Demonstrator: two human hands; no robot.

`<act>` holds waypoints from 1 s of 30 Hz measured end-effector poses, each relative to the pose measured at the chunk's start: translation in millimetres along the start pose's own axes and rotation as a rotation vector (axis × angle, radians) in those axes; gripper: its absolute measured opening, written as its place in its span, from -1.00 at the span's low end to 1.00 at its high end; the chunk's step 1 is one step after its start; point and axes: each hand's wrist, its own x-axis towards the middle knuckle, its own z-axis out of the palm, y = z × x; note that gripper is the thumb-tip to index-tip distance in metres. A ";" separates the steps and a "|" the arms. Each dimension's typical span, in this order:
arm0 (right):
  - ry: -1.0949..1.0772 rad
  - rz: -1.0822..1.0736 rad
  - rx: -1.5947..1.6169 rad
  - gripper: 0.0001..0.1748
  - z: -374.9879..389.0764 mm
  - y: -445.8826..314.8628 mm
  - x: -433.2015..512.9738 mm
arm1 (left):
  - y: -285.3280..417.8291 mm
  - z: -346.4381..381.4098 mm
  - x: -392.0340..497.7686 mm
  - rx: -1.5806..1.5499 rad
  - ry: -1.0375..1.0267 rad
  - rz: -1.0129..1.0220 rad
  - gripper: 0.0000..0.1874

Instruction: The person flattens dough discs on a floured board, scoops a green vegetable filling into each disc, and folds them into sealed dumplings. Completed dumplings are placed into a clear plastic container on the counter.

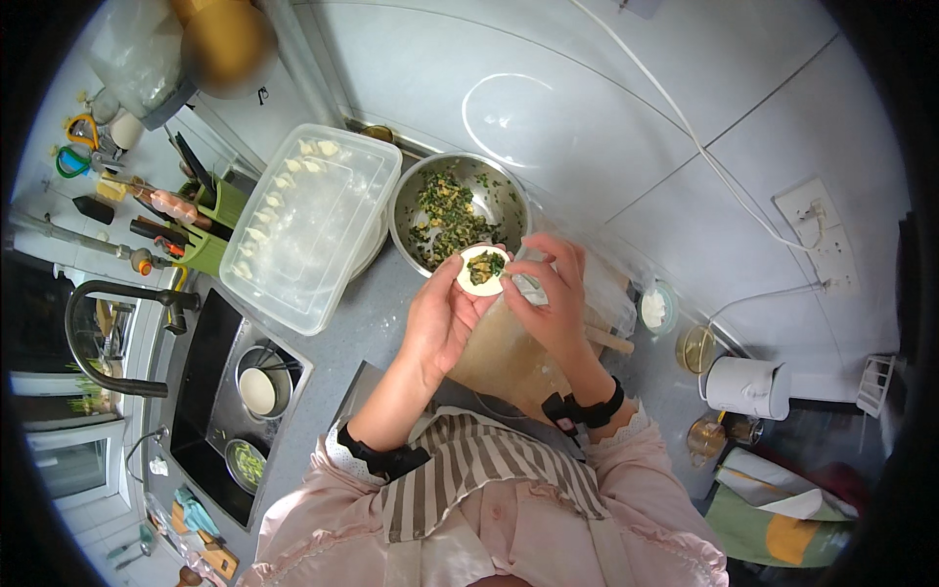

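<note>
My left hand [444,315] cradles a round white dumpling wrapper [465,282] on its fingers, with the thumb over the left edge. A small heap of green and yellow filling [486,268] lies in the middle of the wrapper, which is flat and unfolded. At its right edge, the thumb and forefinger of my right hand [550,293] pinch the rim, the other fingers raised. Just beyond both hands stands a steel mixing bowl [510,202] with more chopped filling [446,202]. Partly hidden below my hands is a floury wooden board [506,356].
Left of the bowl, a translucent plastic container [312,227] holds several folded dumplings [253,233] along one side. A rolling pin [610,339] and a small bowl of white powder [654,308] are at right. The black sink [202,381] holds dishes beneath a faucet [110,290].
</note>
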 end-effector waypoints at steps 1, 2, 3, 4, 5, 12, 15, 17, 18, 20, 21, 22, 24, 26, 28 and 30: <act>-0.002 -0.012 -0.002 -0.73 -0.3 0.0 0.2 | -0.3 1.0 -1.4 0.005 -0.010 0.006 -0.58; 0.001 -0.017 0.000 -0.73 -0.6 -0.1 0.3 | -0.6 1.8 -2.5 0.008 -0.002 0.000 -0.58; 0.002 -0.023 0.001 -0.73 -1.1 -0.2 0.1 | -1.0 2.4 -3.6 0.007 -0.007 -0.003 -0.58; 0.005 -0.025 0.010 -0.74 -1.2 -0.2 0.1 | -1.3 2.7 -4.5 0.001 -0.028 0.001 -0.58; 0.007 -0.032 0.009 -0.74 -1.3 -0.3 0.0 | -1.8 2.9 -5.0 0.005 -0.013 -0.007 -0.58; -0.010 -0.052 0.038 -0.73 -10.6 -2.8 4.2 | 2.0 -0.2 -9.9 0.010 0.001 -0.048 -0.59; -0.066 -0.102 0.074 -0.70 -19.6 -4.3 9.8 | 6.2 -2.9 -12.6 -0.016 -0.006 -0.102 -0.59; -0.108 -0.153 0.079 -0.68 -21.7 -5.2 14.2 | 7.2 -4.4 -14.3 -0.033 -0.024 -0.142 -0.59; -0.126 -0.180 0.071 -0.68 -21.2 -5.4 16.6 | 7.6 -5.0 -15.1 -0.032 -0.033 -0.157 -0.59; -0.140 -0.235 0.040 -0.67 -19.4 -6.0 20.1 | 8.1 -5.7 -16.6 -0.026 -0.038 -0.170 -0.59; -0.137 -0.262 0.017 -0.66 -18.0 -5.8 21.7 | 8.4 -5.8 -16.9 -0.023 -0.034 -0.168 -0.59; -0.125 -0.287 0.001 -0.66 -17.1 -5.7 22.7 | 8.9 -5.8 -17.2 -0.029 -0.039 -0.169 -0.59; -0.135 -0.285 -0.001 -0.65 -17.8 -5.3 22.5 | 10.4 -5.6 -17.3 0.018 -0.031 -0.152 -0.57; -0.146 -0.282 0.010 -0.63 -20.4 -3.9 20.8 | 11.8 -4.9 -17.5 0.021 -0.036 -0.154 -0.56; -0.172 -0.271 0.031 -0.60 -24.3 -1.4 18.4 | 13.1 -4.5 -18.4 -0.021 -0.063 -0.167 -0.56; -0.199 -0.312 0.040 -0.56 -28.8 0.4 14.2 | 14.7 -4.2 -18.5 -0.006 -0.037 -0.156 -0.58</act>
